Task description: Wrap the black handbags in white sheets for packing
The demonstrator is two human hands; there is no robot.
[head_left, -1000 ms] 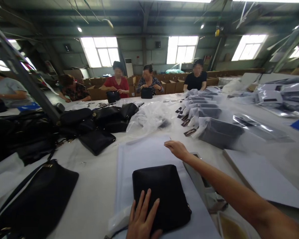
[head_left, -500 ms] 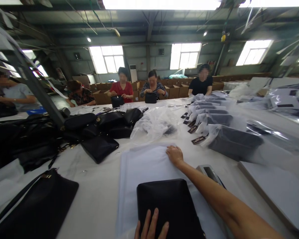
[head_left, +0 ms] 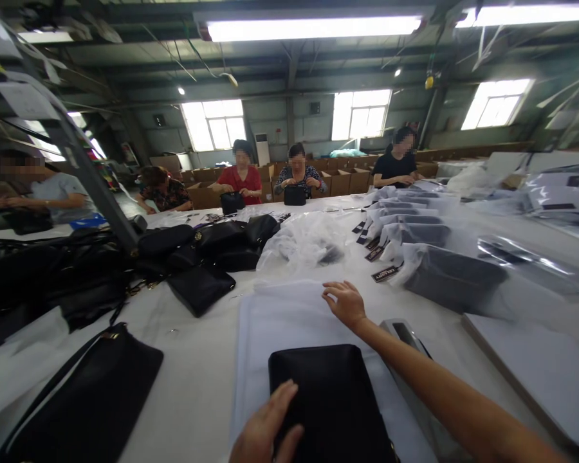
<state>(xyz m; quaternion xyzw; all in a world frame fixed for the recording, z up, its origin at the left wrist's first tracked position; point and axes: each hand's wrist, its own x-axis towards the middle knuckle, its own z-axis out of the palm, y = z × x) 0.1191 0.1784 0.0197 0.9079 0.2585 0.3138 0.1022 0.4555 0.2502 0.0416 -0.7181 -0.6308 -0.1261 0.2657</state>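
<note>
A black bag lies flat on a stack of whitish translucent sheets in front of me. My left hand rests at the bag's left side, thumb apart from the fingers, holding nothing. Over the top right corner of the sheets is my right hand; its thumb and index finger come together at the sheet's edge, and whether they pinch it is too small to tell. A grey device lies partly under my right forearm.
Black bags pile up at the left, with a larger one nearer. Wrapped bags with tags line the right, beside a white board stack. Crumpled plastic lies ahead. Several people sit across the table.
My left hand has shifted left and further up along the bag, turning onto its side. The fingers of my right hand have lifted and curled at the sheets' corner. The view has tilted up slightly.
</note>
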